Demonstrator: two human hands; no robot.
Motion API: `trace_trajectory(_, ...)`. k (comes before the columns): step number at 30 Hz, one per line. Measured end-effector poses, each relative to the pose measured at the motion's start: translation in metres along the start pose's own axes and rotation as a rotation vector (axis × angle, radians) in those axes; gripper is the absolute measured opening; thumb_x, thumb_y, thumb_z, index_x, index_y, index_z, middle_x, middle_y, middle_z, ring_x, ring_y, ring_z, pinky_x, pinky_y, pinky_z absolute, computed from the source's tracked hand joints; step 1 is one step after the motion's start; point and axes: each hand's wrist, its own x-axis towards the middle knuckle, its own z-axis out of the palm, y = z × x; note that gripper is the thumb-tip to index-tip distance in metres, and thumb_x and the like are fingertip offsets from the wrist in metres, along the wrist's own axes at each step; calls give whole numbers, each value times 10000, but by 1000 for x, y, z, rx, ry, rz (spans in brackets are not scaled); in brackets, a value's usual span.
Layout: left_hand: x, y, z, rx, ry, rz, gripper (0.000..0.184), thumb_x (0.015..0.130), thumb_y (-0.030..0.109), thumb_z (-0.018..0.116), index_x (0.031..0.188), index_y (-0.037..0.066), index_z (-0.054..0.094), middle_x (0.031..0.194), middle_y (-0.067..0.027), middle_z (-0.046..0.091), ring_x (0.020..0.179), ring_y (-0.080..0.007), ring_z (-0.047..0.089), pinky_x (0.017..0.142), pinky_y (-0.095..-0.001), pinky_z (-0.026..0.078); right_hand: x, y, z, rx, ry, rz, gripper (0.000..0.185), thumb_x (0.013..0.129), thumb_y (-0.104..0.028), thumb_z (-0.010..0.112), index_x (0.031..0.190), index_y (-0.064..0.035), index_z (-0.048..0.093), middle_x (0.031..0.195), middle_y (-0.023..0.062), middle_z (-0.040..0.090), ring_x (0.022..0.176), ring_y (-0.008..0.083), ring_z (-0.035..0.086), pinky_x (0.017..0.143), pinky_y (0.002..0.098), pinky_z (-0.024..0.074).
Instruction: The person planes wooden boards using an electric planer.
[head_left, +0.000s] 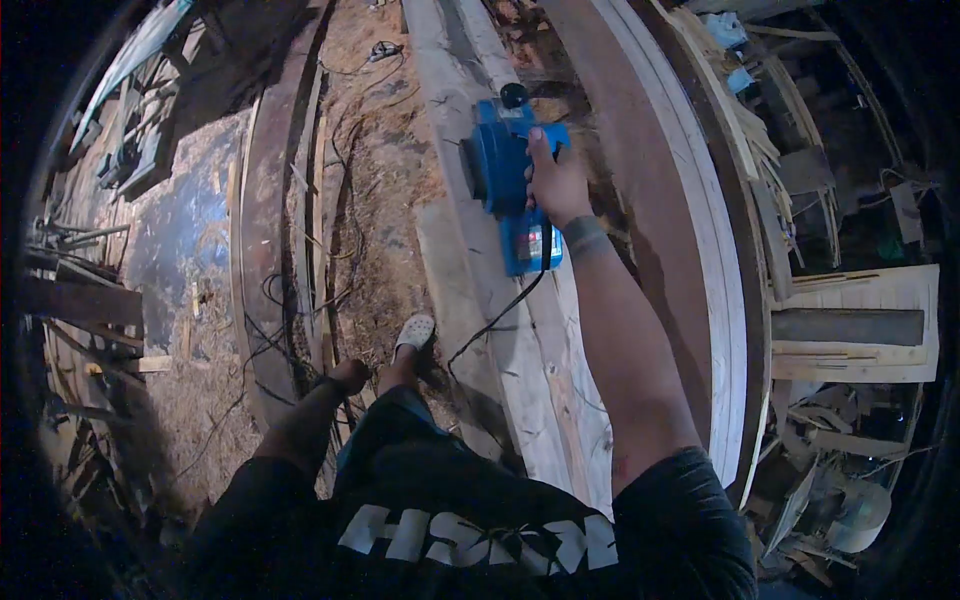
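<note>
A blue electric hand planer (503, 165) with a black front knob sits on a long pale wooden beam (535, 360). My right hand (558, 183) is wrapped around the planer's handle, with the thumb lying over the top. From the planer's rear a black cord (497, 319) hangs down and curves across the beam. My left hand (348, 377) is low beside my leg, away from the planer and the beam. Its fingers are too dark and small to make out.
Right of the beam run a wide brown board (650, 160) and long pale planks (715, 250). Sawdust and shavings cover the floor (385, 200), where loose black cables (350, 200) lie. A light-coloured clog (415, 331) is on my foot. Scrap wood (830, 420) is piled at the right.
</note>
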Motion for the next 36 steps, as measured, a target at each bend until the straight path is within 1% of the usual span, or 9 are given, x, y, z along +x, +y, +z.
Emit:
trace_trajectory(5, -10, 4, -5, -66, -63, -272, 202, 873, 173, 609, 933, 50, 758, 966, -229, 726, 963, -420, 720, 841, -507, 598, 47, -3, 15, -109, 63, -74, 651, 1030, -611, 564, 964, 31, 646, 726, 152, 666, 627, 271, 683, 597, 427, 553)
trace_trajectory(9, -5, -9, -17, 59, 36, 115, 212, 901, 173, 595, 911, 22, 744, 955, -248, 722, 934, -439, 716, 830, -531, 591, 60, -28, 25, -37, 34, -43, 757, 1018, -646, 544, 971, 94, 694, 808, 249, 727, 760, 392, 747, 753, 513, 587)
trace_trajectory(13, 11, 9, -44, -46, -11, -67, 210, 896, 174, 607, 909, 7, 734, 956, -255, 718, 918, -440, 714, 815, -518, 594, 141, 12, 44, -84, 114, -192, 573, 1010, -587, 636, 964, -16, 631, 701, 61, 623, 541, 157, 599, 478, 367, 506)
trace_trajectory(24, -1, -14, -68, -499, 137, -59, 85, 784, 84, 624, 846, 25, 631, 830, -193, 658, 812, -410, 674, 719, -507, 551, 229, -24, 64, -11, -37, -208, 587, 1016, -578, 635, 991, 8, 666, 762, 68, 667, 620, 174, 641, 550, 359, 528)
trace_trajectory(27, -18, -33, -36, -82, 260, 55, 79, 788, 118, 638, 802, 49, 601, 816, -170, 645, 799, -405, 660, 706, -491, 537, 250, -60, 68, -250, -64, 160, 1045, 939, -861, 413, 1535, -7, 504, 1434, 171, 630, 1139, 353, 660, 899, 559, 564)
trace_trajectory(30, -22, -53, -56, -155, 233, 140, 109, 820, 169, 638, 811, 64, 611, 807, -157, 641, 800, -391, 669, 705, -492, 530, 307, 1, 72, -707, 42, -385, 633, 1113, -530, 437, 1443, -6, 567, 1036, 201, 703, 873, 228, 685, 734, 458, 541)
trace_trajectory(31, -18, -41, -83, -147, 324, 53, 149, 883, 202, 630, 853, 56, 630, 817, -163, 648, 807, -395, 674, 713, -507, 528, 284, -24, 38, -72, -474, 66, 588, 1117, -487, 445, 1430, -5, 573, 1001, 187, 694, 856, 232, 679, 728, 446, 533)
trace_trajectory(34, 11, 27, -188, -601, 672, -330, 260, 1035, 283, 611, 1032, 30, 673, 846, -190, 690, 779, -390, 696, 708, -515, 529, 121, -10, 29, -80, -38, -95, 577, 1043, -565, 600, 997, 7, 663, 777, 64, 674, 650, 171, 655, 560, 364, 527)
trace_trajectory(36, 24, 110, -290, -604, 819, -262, 226, 1004, 242, 697, 1076, 29, 674, 867, -179, 679, 774, -328, 682, 725, -440, 545, 14, 0, -7, -168, -34, -60, 663, 1035, -617, 532, 1091, 29, 670, 773, 163, 728, 769, 312, 751, 770, 459, 580)
